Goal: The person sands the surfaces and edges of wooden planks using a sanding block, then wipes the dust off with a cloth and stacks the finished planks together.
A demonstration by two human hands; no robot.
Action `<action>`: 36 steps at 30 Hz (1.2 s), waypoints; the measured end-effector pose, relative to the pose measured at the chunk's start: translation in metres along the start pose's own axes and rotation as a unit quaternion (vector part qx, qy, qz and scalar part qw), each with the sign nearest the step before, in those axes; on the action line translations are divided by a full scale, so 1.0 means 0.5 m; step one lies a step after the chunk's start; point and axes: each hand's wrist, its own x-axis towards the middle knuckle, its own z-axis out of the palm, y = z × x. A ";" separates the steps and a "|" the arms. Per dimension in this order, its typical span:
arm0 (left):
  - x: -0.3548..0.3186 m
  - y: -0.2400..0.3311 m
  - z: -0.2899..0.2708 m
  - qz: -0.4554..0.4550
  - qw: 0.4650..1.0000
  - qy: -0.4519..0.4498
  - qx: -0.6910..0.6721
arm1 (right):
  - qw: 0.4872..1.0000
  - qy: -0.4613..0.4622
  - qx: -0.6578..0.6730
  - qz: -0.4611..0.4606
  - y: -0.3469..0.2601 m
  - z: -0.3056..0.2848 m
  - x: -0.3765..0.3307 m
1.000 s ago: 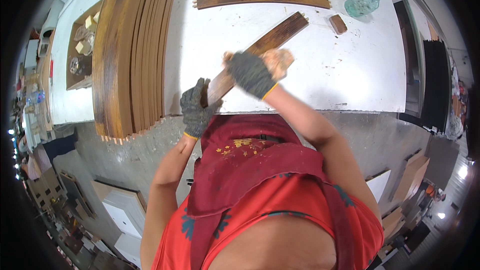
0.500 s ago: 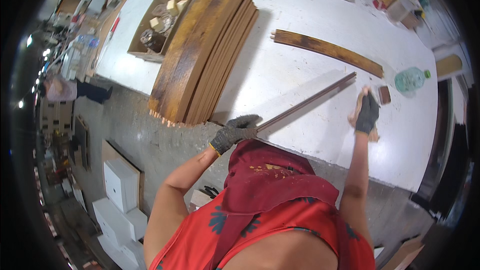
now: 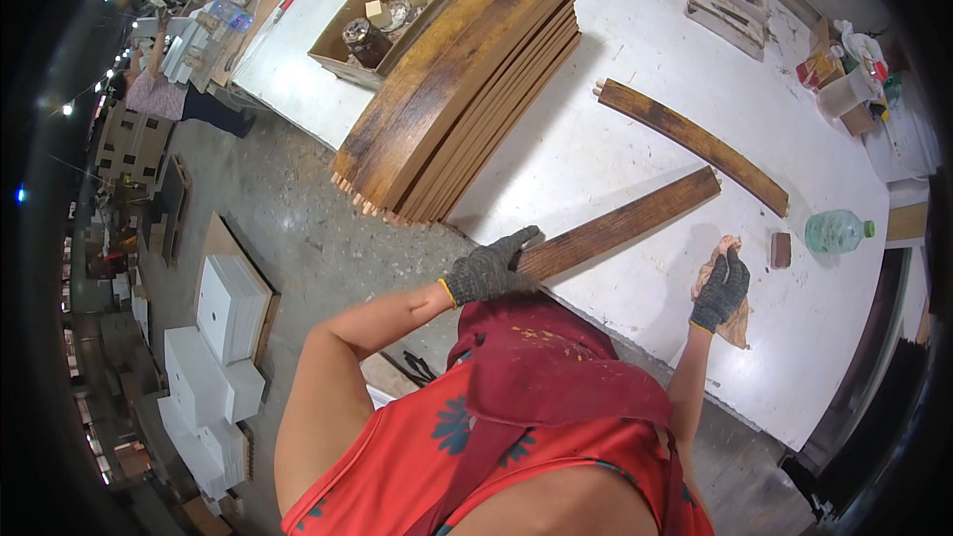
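Head view. The left hand [image 3: 489, 268], in a dark grey knit glove, is clamped around the near end of a long flat dark-brown wooden plank [image 3: 620, 225]; this plank lies diagonally on the white worktable [image 3: 635, 60], its near end at the table's front edge. The right hand [image 3: 722, 288], gloved the same way, presses flat, fingers together, on a crumpled tan sanding cloth [image 3: 733, 313] on the table, just right of the plank's middle.

One second plank, a curved dark-brown wooden stave [image 3: 695, 143], lies apart beyond the held plank, not touching it. One stack of curved brown wooden staves [image 3: 467, 89] stands on edge to the left, its ends overhanging the front edge; exact count unclear, roughly eight.

Packages: one open brown cardboard box [image 3: 342, 48] behind the stack, holding a dark round jar, pale yellow blocks and more. One clear greenish plastic bottle with green cap [image 3: 837, 231] lies on its side at the right. One small brown rectangular block [image 3: 780, 249] sits just left of the bottle. A cluster of small boxes and containers [image 3: 844, 74] sits at the far right corner; labels too small to tell. White flat cartons [image 3: 223, 337] stacked on the grey floor to the left.
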 end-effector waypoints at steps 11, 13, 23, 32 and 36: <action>-0.205 0.134 -0.125 0.125 0.966 0.200 -0.106 | 0.997 -0.054 0.030 0.041 -0.002 0.002 0.005; -0.243 0.154 -0.196 0.155 0.944 0.282 -0.065 | 0.998 -0.058 0.003 0.020 0.026 0.004 -0.001; -0.230 0.077 -0.442 0.052 0.897 0.439 0.015 | 1.000 0.010 -0.010 -0.026 -0.007 0.010 0.000; -0.181 0.087 -0.475 0.043 0.894 0.414 0.164 | 1.000 -0.014 -0.013 -0.008 -0.005 0.004 0.003; -0.174 0.091 -0.451 -0.005 0.893 0.421 0.159 | 1.000 -0.013 0.002 0.010 0.001 0.005 -0.001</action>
